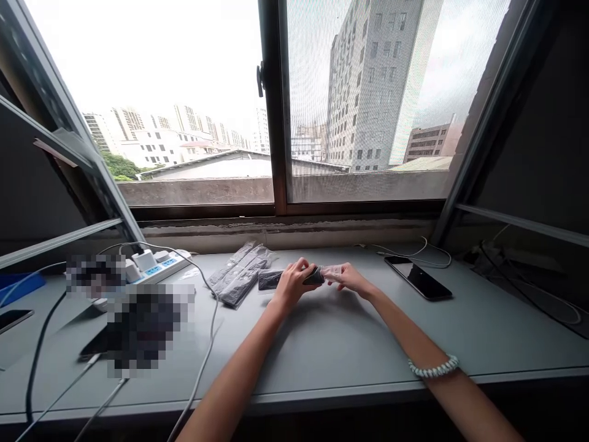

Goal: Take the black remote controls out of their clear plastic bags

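Observation:
Both my hands meet over the far middle of a grey table (331, 344), close to the window. My left hand (293, 283) is closed round a small dark item (315, 277). My right hand (346, 276) pinches a clear plastic wrapper (329, 271) at that item's right end. Just left of my left hand lies another dark flat piece (269, 280), and beyond it a pile of dark items in clear plastic bags (239, 275). A beaded bracelet (434, 369) circles my right forearm.
A black phone (418, 277) lies face up to the right with a white cable (414, 253) behind it. At the left are a white power strip (156, 265) with chargers, several trailing cables (202, 362), blurred patches and another phone (13, 318) at the edge.

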